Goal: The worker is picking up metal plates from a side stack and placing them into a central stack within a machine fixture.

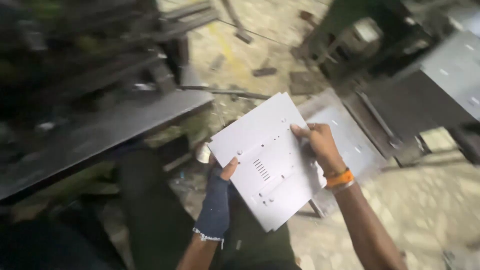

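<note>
Your left hand [216, 200] and right hand [320, 146] grip opposite edges of the pale metal panel [267, 160]; open floor [430, 205] lies right.

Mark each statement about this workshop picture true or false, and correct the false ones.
1. Both hands hold one pale grey metal sheet. True.
2. The left hand is bare. False: it wears a dark blue fingerless wrap, with only the thumb showing on the sheet.
3. The right hand has an orange band at its wrist. True.
4. The sheet is plain, with no cut-outs. False: it has a row of short slots near its middle and several small holes.
5. The sheet rests flat on the dark bench. False: it is held in the air, to the right of the bench.
</note>
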